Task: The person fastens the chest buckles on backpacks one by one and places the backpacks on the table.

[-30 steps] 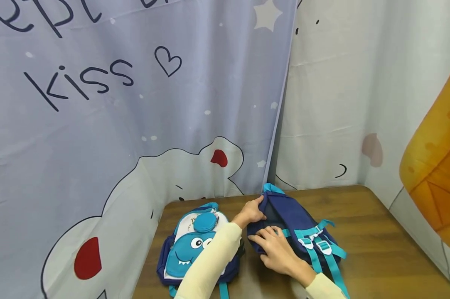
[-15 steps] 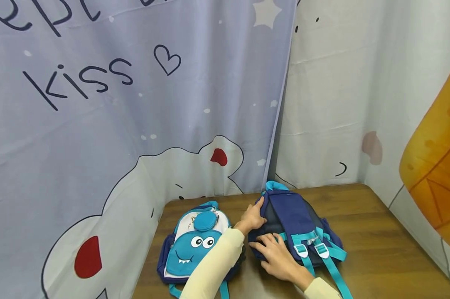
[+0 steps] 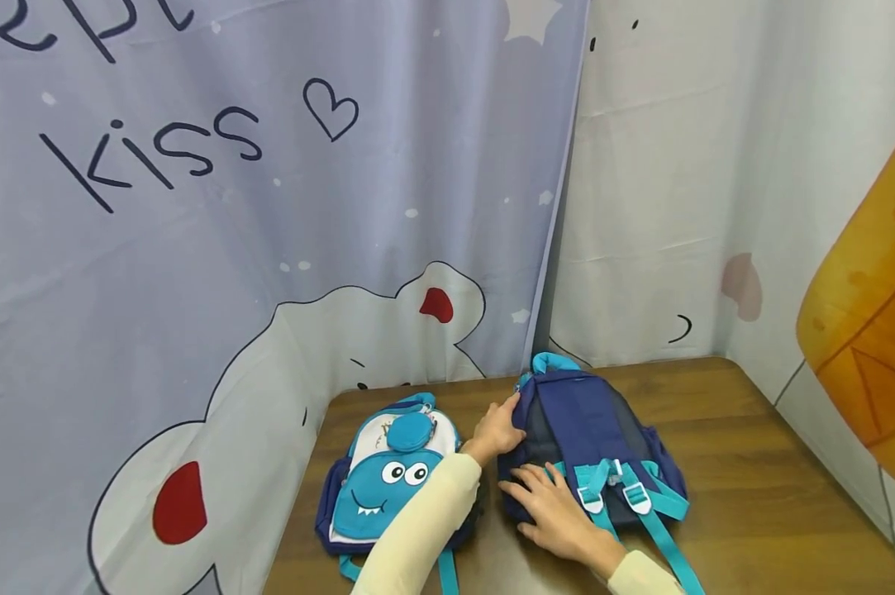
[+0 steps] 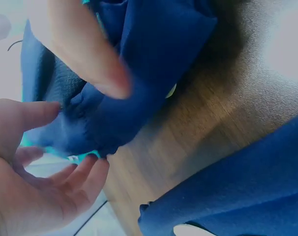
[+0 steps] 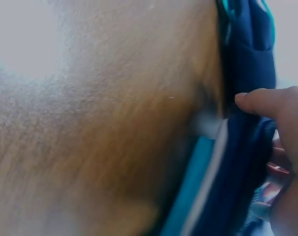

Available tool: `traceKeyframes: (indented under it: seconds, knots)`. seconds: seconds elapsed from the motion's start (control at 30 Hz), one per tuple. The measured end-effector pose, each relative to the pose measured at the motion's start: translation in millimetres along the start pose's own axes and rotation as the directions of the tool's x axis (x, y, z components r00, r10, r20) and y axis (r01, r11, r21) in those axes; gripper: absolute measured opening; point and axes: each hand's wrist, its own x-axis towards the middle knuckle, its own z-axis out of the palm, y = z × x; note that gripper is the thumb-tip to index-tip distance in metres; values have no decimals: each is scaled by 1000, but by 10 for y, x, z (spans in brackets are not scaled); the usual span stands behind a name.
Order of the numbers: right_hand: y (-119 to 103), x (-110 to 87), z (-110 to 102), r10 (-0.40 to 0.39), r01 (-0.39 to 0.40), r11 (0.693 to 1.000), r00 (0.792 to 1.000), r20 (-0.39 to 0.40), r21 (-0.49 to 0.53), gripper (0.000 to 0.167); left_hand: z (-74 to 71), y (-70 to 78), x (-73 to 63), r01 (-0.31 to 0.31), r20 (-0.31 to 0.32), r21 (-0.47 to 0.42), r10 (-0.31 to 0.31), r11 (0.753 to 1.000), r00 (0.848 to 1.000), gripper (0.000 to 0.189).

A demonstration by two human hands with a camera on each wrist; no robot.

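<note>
A navy backpack (image 3: pixel 584 413) lies on its front on the table, its dark back panel and teal straps facing up. My left hand (image 3: pixel 495 431) holds its upper left edge; in the left wrist view the thumb is on the dark fabric and the fingers reach round the teal-trimmed rim. Lower on the same side, my right hand (image 3: pixel 559 516) rests with fingers spread over the panel's edge. The right wrist view puts its thumb (image 5: pixel 257 102) against the navy side wall. A blurred part of the right hand crosses the left wrist view.
Left of it, a second backpack (image 3: pixel 376 496) with a blue monster face and round teal pouch (image 3: pixel 410 432) lies face up, partly behind my left sleeve (image 3: pixel 425 529). The wooden table (image 3: pixel 759 463) meets printed curtains (image 3: pixel 417 207) at its far edge.
The navy backpack has turned and settled flatter, its back panel coming to face up more squarely and its top loop shifting slightly right. Both hands have stayed on its left side.
</note>
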Motion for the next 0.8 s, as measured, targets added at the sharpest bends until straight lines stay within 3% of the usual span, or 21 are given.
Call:
traceKeyframes:
  seconds: [0.27,0.37,0.5,0.63,0.8]
  knots:
    - [-205,33,-384,-118,114,992,988,-99,-47,66,-27,-71,-63,-66,-38,122,71,990,997,71]
    - [-200,34,-527,-159,152,987,978,-136,-58,59,-61,-77,-98,-92,-50,133,99,987,994,70]
    - [-119,32,-682,-196,187,980,963,-183,-68,56,-73,-77,-127,-82,-49,144,90,986,995,69]
    - [29,28,-827,-181,168,983,953,-245,-73,52,-68,-38,-144,-101,-46,133,107,986,993,67]
    - [270,-29,-986,-98,90,995,949,-299,-40,48,-11,57,-162,-133,-30,107,137,985,990,63]
